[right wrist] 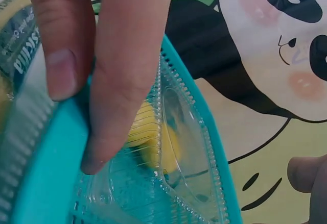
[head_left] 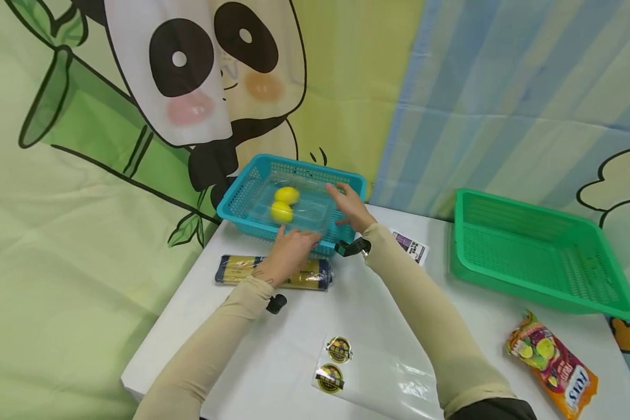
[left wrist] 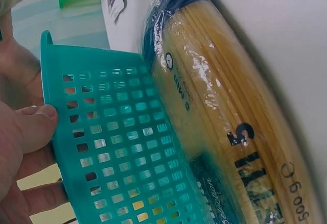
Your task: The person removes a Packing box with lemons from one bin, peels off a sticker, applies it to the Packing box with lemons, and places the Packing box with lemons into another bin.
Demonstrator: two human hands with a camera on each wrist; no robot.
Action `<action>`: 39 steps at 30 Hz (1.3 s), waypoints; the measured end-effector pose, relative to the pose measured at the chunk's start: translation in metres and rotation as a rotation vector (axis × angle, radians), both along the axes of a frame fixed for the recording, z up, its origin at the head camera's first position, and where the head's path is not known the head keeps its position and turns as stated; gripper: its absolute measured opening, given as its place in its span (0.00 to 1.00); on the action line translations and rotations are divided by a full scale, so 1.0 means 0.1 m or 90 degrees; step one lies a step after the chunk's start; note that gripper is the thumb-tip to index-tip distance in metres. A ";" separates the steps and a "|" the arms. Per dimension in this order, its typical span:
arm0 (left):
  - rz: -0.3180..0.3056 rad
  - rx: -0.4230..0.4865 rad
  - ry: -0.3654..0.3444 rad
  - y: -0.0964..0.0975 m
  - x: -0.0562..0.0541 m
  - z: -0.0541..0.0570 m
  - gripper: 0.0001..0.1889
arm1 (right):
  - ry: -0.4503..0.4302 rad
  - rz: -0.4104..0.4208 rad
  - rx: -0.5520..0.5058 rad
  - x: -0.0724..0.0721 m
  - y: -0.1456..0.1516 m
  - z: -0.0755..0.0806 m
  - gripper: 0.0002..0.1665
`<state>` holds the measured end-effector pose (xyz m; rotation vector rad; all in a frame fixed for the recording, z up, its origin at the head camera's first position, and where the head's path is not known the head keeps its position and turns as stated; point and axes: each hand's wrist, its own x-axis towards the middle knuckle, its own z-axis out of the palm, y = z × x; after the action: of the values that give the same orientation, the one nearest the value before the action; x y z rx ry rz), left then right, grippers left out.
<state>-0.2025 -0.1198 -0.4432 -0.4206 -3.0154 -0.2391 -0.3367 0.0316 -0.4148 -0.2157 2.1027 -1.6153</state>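
A turquoise perforated basket (head_left: 236, 216) stands at the back of the white table. Inside it lies a clear plastic container (head_left: 315, 207) with two yellow lemons (head_left: 282, 212). My left hand (head_left: 293, 251) pinches the basket's front rim, its thumb (left wrist: 38, 127) outside and its fingers (left wrist: 43, 198) on the inner side. Over the basket's right end is my right hand (head_left: 353, 207), fingers spread apart beside the container. One right fingertip (right wrist: 304, 173) shows in the right wrist view, apart from the rim. A spaghetti pack (head_left: 304, 274) lies in front of the basket.
On the right stands a green basket (head_left: 514, 262). A colourful snack bag (head_left: 553, 364) lies before it. A clear plastic sheet with round stickers (head_left: 341, 350) is spread over the table front. A printed packet (head_left: 412, 246) lies behind my right forearm. A panda-print curtain (head_left: 341, 87) hangs behind.
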 end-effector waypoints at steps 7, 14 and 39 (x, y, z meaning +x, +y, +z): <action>-0.010 0.002 0.014 0.04 -0.02 -0.02 0.15 | -0.058 0.000 0.026 -0.10 -0.03 -0.07 0.50; -0.012 -0.019 0.031 0.06 0.00 -0.05 0.15 | -0.068 -0.009 0.020 -0.10 -0.08 -0.20 0.52; -0.003 0.005 0.058 -0.04 0.00 -0.07 0.14 | -0.039 -0.047 -0.040 -0.06 -0.19 -0.14 0.51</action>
<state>-0.2021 -0.1241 -0.4506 -0.4261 -2.9237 -0.2247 -0.3424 0.0130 -0.4284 -0.1095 2.0378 -1.7099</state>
